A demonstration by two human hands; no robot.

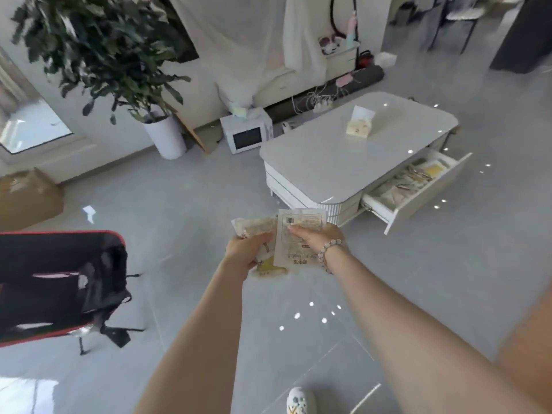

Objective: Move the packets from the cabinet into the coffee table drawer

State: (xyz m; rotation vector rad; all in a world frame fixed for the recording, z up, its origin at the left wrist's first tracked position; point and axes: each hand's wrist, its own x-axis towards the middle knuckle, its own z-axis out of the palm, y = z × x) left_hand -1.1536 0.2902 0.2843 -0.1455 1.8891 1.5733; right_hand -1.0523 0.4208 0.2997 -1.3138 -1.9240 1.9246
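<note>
coffee table [328, 156] ahead right | drawer [430, 194] on its right | packets [415, 178] in drawer | tissue box [359, 124] on table

Potted plant [101, 55], microwave [246, 134] and cardboard box [27, 198] on the floor [179, 189]

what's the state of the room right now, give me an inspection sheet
surface: coffee table top holds a tissue box
job's things: drawer pulled open, packets inside; more held in hands
clutter: microwave, cardboard box, open black case on floor
grips: left hand holds a packet bundle; right hand pinches flat white packet
cables: tangled white leads by wall behind table
surroundings: potted plant, curtain
</note>
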